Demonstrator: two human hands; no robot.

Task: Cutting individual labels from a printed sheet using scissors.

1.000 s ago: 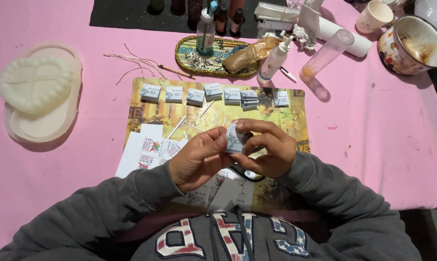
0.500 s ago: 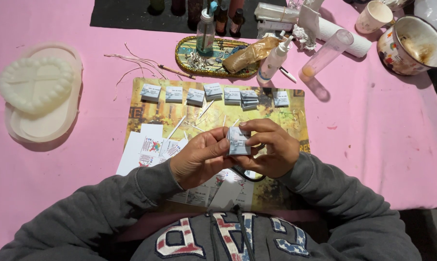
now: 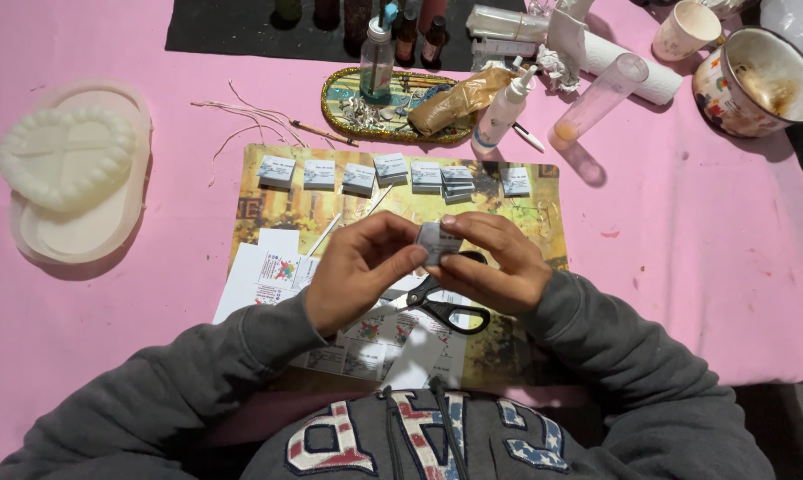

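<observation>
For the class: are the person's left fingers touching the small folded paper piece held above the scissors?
Touching. The head view shows the left fingers pressed against the small folded paper piece, with no gap; the right hand pinches its other side.

White heart-shaped mould (image 3: 66, 158) is seen at left on pink table (image 3: 686, 222); enamel mug (image 3: 757, 89), paper cup (image 3: 684, 31) & clear tube (image 3: 597, 100) are set at rear right.

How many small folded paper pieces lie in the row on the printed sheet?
7, though some spots may be stacks. The folded paper pieces run left to right along the top of the printed sheet. One more is held between the left hand and right hand.
</observation>
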